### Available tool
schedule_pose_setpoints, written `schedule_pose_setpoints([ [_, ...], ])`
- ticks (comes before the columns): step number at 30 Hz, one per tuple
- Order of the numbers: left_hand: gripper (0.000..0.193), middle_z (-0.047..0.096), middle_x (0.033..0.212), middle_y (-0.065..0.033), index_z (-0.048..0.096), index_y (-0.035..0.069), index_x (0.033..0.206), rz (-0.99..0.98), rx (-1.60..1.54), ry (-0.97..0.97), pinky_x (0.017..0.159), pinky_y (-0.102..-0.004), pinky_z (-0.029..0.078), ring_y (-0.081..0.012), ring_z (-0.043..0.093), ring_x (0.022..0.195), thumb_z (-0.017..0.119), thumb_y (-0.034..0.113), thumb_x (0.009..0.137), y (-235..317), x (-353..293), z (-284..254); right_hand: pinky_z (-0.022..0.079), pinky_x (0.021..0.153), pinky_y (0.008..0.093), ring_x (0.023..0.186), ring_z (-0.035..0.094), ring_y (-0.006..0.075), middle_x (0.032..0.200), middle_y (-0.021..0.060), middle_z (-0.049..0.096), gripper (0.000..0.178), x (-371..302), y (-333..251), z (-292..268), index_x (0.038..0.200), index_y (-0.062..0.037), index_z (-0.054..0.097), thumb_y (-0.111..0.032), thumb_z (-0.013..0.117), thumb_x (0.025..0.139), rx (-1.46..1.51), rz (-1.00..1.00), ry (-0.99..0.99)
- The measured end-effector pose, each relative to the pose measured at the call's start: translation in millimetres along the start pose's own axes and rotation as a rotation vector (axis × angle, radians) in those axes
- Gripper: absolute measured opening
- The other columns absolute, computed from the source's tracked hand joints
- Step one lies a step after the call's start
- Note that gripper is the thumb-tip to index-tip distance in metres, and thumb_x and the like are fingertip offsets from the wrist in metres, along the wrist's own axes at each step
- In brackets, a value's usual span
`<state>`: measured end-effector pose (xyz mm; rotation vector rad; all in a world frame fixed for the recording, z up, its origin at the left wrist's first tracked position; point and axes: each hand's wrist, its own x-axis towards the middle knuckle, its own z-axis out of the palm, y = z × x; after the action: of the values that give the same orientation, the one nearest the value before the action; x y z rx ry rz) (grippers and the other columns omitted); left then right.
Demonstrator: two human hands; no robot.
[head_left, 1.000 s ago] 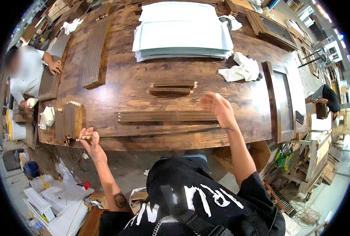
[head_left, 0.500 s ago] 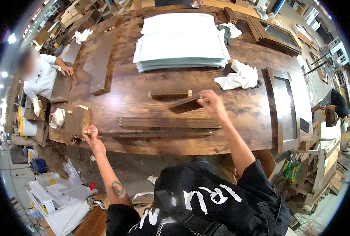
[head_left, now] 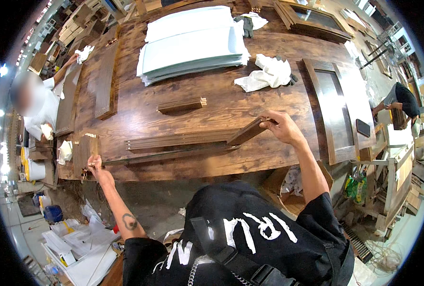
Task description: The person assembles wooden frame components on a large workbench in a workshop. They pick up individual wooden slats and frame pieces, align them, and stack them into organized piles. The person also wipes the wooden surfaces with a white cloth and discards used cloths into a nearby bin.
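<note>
A long, thin, dark-brown wooden strip [head_left: 166, 156] is held at both ends above the near edge of the large brown plank workbench [head_left: 231, 102]: its 9 o'clock end is pinched by the left hand [head_left: 95, 166], its raised 3 o'clock end gripped by the right hand [head_left: 281, 126]. A flat bundle of similar strips [head_left: 181, 138] lies just beyond it, towards 12 o'clock.

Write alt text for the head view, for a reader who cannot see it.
A person at a large wooden table lifts a dark strip with the right hand, while the left hand grips the end of a long slat at the table's near edge. White sheets lie stacked beyond.
</note>
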<state>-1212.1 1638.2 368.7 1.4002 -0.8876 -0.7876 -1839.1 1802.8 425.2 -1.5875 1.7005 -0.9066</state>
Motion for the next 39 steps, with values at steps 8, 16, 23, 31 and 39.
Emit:
schedule_pose_setpoints([
  [8, 0.057, 0.047, 0.123, -0.0053, 0.044, 0.010, 0.130, 0.030, -0.041, -0.034, 0.111, -0.0379, 0.025, -0.0184, 0.043, 0.118, 0.071, 0.024, 0.083, -6, 5, -1, 0.051, 0.077, 0.0403, 0.089, 0.066, 0.0326, 0.097, 0.0181, 0.068, 0.030, -3, -6, -10, 0.115, -0.0055, 0.064, -0.016, 0.069, 0.088, -0.053, 0.003, -0.063],
  [16, 0.057, 0.050, 0.121, -0.0048, 0.044, 0.009, 0.131, 0.007, -0.061, -0.024, 0.111, -0.0374, 0.024, -0.0171, 0.043, 0.119, 0.072, 0.024, 0.083, -7, 3, -3, 0.052, 0.075, 0.0439, 0.092, 0.064, 0.0394, 0.095, 0.0174, 0.068, 0.025, 1, -29, 3, 0.107, -0.0035, 0.061, -0.014, 0.068, 0.085, -0.249, -0.176, -0.110],
  [23, 0.062, 0.050, 0.121, -0.0049, 0.042, 0.008, 0.134, 0.008, -0.017, 0.017, 0.112, -0.0378, 0.023, -0.0171, 0.042, 0.120, 0.073, 0.026, 0.083, -7, 3, 2, 0.052, 0.062, 0.0435, 0.079, 0.065, 0.0349, 0.083, 0.0130, 0.064, 0.018, 3, -79, 40, 0.098, -0.0056, 0.059, -0.013, 0.067, 0.084, -0.422, -0.391, -0.142],
  [31, 0.063, 0.050, 0.121, -0.0057, 0.042, 0.009, 0.133, 0.031, -0.060, -0.010, 0.111, -0.0387, 0.025, -0.0192, 0.043, 0.120, 0.073, 0.024, 0.081, -8, 6, 4, 0.051, 0.060, 0.0446, 0.075, 0.064, 0.0361, 0.083, 0.0139, 0.063, 0.023, -6, -90, 55, 0.098, -0.0057, 0.057, -0.021, 0.069, 0.087, -0.395, -0.416, -0.207],
  [39, 0.063, 0.050, 0.119, -0.0074, 0.042, 0.008, 0.133, 0.031, -0.011, 0.019, 0.111, -0.0417, 0.027, -0.0207, 0.044, 0.118, 0.073, 0.025, 0.081, 2, 1, 14, 0.052, 0.081, 0.0368, 0.092, 0.066, 0.0231, 0.106, 0.0131, 0.067, 0.031, 0, -58, 84, 0.117, -0.0009, 0.057, -0.025, 0.050, 0.099, 0.482, -0.128, 0.012],
])
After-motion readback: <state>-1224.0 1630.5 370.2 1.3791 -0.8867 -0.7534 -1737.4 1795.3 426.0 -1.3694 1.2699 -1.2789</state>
